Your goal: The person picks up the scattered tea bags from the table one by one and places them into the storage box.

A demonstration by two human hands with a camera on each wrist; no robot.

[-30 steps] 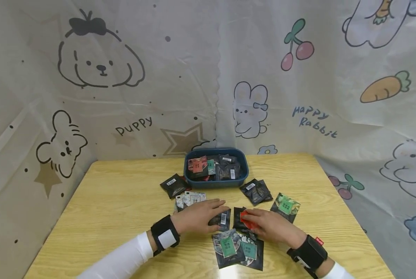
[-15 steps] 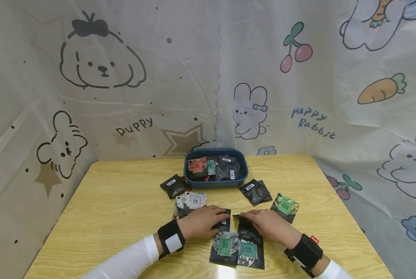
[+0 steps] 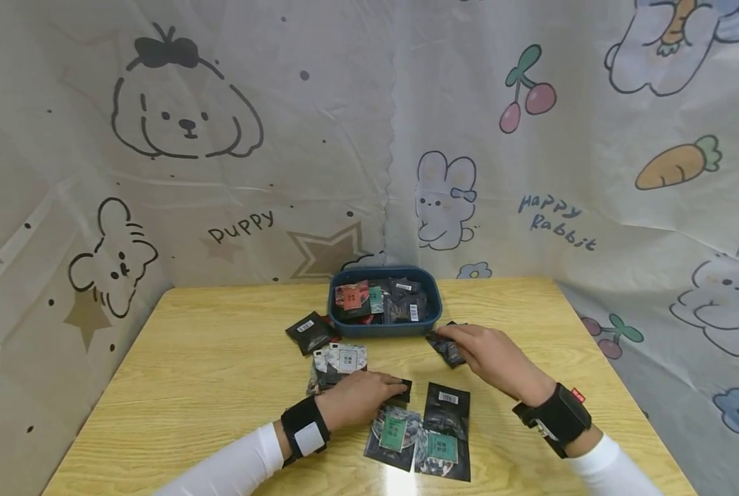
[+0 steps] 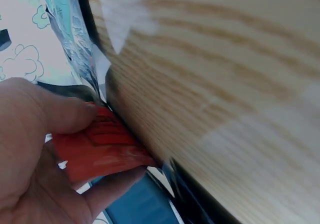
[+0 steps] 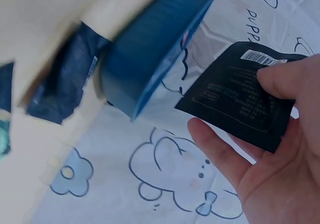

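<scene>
- Left hand (image 3: 359, 399), lower centre of the head view, pinches a red packet (image 4: 107, 146) between thumb and fingers.
- Right hand (image 3: 499, 359), right of lower centre, holds a black barcoded packet (image 5: 232, 94) between thumb and fingers.
- Two green-labelled packets (image 3: 392, 435) lie at bottom centre, below a blue bin (image 3: 384, 331) on the wooden surface (image 3: 220, 351).

On a wood-grained table (image 3: 220, 344) before a cartoon-printed sheet (image 3: 319, 117), a person's left hand (image 3: 358, 398) has its fingers on a small black packet (image 3: 405, 394), while the right hand (image 3: 499, 357) touches a dark packet (image 3: 448, 351) just beside a blue bin (image 3: 384, 330) holding more packets. White-labelled packets (image 3: 348, 359) lie next to the left hand. Nearer the person, two green-labelled packets (image 3: 392, 434) lie side by side, the right one meeting a barcoded packet (image 3: 448, 413) beyond it.
</scene>
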